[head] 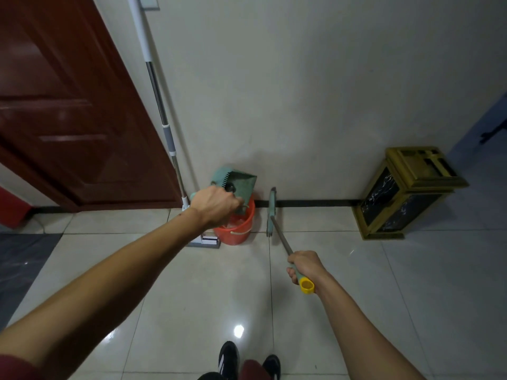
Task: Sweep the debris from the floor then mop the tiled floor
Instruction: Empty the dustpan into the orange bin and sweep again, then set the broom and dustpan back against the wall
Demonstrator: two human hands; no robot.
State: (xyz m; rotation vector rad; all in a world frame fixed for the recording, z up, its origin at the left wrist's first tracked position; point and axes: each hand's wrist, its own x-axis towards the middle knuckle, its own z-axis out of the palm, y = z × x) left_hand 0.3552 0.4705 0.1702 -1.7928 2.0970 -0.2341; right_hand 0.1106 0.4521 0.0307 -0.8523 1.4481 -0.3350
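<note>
While the left hand (216, 205) grips a ridged green plastic dustpan (238, 187) tilted over an orange bucket (236, 229), the right hand (305, 266) clasps the broom (272, 212) by its rubbery handle, head resting on the glossy tiled floor (203, 292). Tipping slowly should keep debris inside. A metal-poled mop (164, 124) leans nearby.
</note>
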